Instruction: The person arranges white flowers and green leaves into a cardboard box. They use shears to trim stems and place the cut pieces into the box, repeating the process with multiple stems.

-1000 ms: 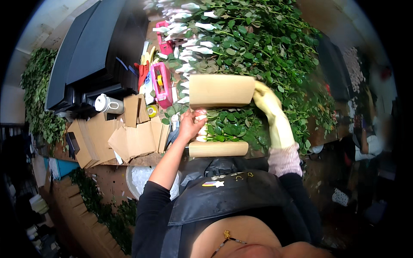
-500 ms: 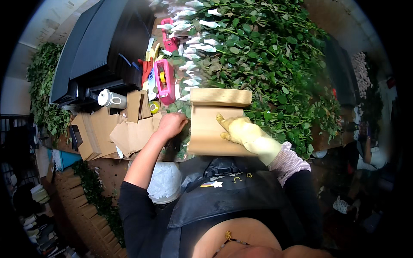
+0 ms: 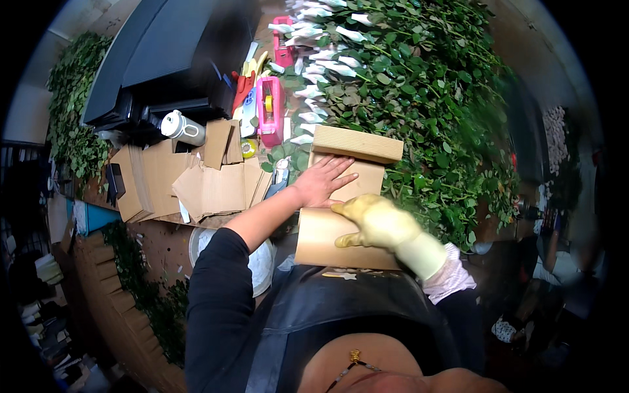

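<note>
"Both hands on the cardboard [image 3: 368, 175] now?"

"Yes. My left hand [image 3: 322, 183] is no longer off beside it; it lies flat on top, fingers spread, clutching nothing."

"And the gloved right hand [image 3: 377, 224]?"

"Lower than a moment ago, on the near panel [image 3: 321, 239]. Whether it pinches, I can't tell."

"Meaning?"

"The cardboard, before me beside the leafy stems [image 3: 436, 137], now has two hands steadying it, I'd judge."

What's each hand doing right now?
Left hand: open, laid flat on the cardboard.
Right hand: gloved, on the cardboard's near part; whether it grips cannot be told.
</note>
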Motion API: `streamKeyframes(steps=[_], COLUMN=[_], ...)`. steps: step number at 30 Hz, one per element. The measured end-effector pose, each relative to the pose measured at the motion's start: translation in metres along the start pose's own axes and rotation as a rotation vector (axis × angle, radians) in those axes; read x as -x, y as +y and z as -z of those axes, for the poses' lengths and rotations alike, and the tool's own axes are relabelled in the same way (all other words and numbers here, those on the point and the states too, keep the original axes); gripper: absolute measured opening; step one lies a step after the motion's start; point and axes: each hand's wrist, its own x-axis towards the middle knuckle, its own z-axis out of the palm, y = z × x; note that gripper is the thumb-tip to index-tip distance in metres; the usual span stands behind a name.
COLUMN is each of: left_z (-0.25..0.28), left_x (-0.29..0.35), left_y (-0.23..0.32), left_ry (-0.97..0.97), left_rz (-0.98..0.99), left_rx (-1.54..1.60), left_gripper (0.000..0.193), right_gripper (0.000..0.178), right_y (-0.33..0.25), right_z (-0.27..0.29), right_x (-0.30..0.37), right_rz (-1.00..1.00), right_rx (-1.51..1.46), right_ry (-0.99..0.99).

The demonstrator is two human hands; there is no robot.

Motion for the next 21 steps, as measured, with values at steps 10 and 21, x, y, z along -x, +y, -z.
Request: streamKeyframes(steps=[10,21], left_z=[-0.038,-0.090], left_x=[0.003,-0.008], left_y=[-0.011,-0.014], left_ry=[0.140,0.337], left_rz=[-0.027,-0.016], left_rx=[0.089,0.598], left_gripper=[0.062,0.058], right_gripper=[0.050,0.022], right_y=[-0.033,-0.003], right_z=[0.007,-0.119], right_x=[-0.077,-0.406], right_rz=[0.131,0.397], right_rx=[-0.086,1.059], right_ry=[0.110,0.608])
